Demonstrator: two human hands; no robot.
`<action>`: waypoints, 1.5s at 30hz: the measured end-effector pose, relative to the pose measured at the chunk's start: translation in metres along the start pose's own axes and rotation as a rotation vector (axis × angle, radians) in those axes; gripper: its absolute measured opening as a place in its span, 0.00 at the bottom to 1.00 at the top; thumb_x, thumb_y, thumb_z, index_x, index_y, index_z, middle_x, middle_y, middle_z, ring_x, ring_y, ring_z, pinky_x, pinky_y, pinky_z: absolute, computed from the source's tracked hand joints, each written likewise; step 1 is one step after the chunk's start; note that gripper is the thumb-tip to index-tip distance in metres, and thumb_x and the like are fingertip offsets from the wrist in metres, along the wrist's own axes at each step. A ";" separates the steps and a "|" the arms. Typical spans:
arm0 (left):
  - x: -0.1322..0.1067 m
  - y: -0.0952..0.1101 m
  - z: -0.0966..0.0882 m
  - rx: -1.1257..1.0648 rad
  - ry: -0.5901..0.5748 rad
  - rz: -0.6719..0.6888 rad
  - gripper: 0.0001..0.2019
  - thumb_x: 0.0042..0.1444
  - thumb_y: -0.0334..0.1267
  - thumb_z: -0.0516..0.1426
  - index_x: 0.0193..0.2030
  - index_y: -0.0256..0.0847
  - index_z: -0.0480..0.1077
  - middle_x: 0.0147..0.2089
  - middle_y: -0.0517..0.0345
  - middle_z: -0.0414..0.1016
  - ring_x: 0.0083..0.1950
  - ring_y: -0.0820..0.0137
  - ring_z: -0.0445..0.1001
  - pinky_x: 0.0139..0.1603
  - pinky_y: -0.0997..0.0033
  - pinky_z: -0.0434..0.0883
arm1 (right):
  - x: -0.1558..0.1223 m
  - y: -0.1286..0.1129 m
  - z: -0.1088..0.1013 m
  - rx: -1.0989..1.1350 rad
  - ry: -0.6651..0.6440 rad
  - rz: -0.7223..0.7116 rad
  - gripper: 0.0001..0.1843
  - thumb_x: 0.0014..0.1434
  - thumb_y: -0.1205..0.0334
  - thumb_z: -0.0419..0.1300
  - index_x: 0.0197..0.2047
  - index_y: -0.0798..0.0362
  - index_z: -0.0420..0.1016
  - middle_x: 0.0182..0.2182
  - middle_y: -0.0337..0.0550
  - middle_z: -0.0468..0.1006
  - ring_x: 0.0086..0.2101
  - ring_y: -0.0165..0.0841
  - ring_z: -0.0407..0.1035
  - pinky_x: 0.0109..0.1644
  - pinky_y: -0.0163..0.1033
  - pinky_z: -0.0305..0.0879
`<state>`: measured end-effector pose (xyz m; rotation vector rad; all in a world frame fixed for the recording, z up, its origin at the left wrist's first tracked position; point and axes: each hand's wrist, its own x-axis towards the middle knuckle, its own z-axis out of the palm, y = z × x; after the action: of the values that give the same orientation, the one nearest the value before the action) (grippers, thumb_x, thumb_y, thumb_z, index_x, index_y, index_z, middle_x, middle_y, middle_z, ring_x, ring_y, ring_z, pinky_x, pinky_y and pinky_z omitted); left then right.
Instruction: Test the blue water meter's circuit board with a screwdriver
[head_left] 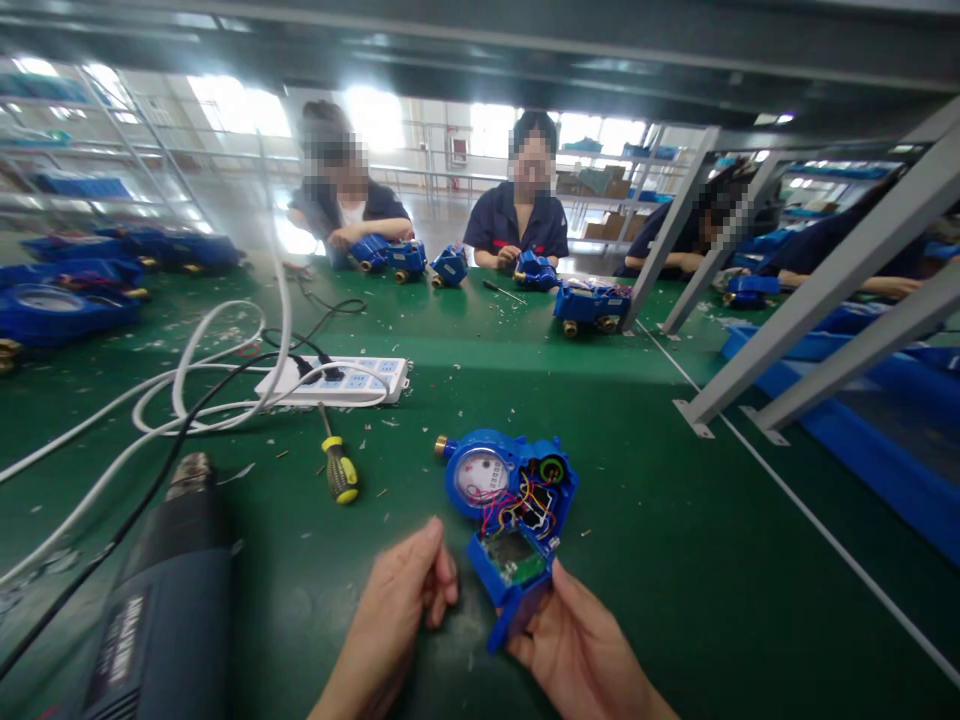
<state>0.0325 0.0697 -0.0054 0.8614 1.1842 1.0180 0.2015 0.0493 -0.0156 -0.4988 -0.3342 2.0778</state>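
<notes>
On the green table [675, 560] the right hand [581, 650] grips with closed fingers the near end of the open blue water meter [510, 510], while the left hand [397, 610] hovers just beside it, fingers curled loosely and holding nothing, and a yellow screwdriver [337, 465] lies nearby.

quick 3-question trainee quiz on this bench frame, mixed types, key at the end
1. True or false: the blue water meter lies with its cover open and coloured wires showing.
2. Which hand touches the meter's open cover: A) left hand B) right hand?
3. Fill in: the yellow-handled screwdriver lies between the meter and the white ____.

Key: 1 true; 2 B; 3 power strip.
</notes>
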 end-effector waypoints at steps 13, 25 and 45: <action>-0.023 0.012 0.029 -0.004 -0.045 0.287 0.16 0.55 0.45 0.53 0.46 0.41 0.58 0.34 0.61 0.66 0.31 0.74 0.65 0.31 0.76 0.64 | -0.001 0.000 0.001 0.193 -0.133 0.101 0.17 0.58 0.59 0.53 0.43 0.63 0.73 0.38 0.48 0.79 0.41 0.34 0.71 0.49 0.40 0.60; -0.022 0.018 0.043 -0.114 -0.086 0.259 0.15 0.47 0.44 0.60 0.33 0.39 0.60 0.25 0.66 0.66 0.23 0.80 0.62 0.23 0.82 0.58 | -0.008 0.000 -0.011 0.073 -0.053 0.096 0.15 0.58 0.58 0.55 0.42 0.61 0.72 0.37 0.47 0.79 0.38 0.33 0.72 0.47 0.41 0.61; -0.030 0.001 0.038 -0.389 -0.074 0.092 0.20 0.49 0.42 0.59 0.48 0.36 0.65 0.46 0.49 0.71 0.43 0.66 0.68 0.39 0.70 0.67 | -0.018 -0.035 0.015 -1.274 0.181 -0.562 0.15 0.63 0.54 0.48 0.42 0.51 0.72 0.39 0.44 0.74 0.41 0.37 0.67 0.47 0.41 0.60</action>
<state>0.0677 0.0414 0.0115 0.6416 0.8515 1.2310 0.2284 0.0513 0.0164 -1.1427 -1.5057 1.0510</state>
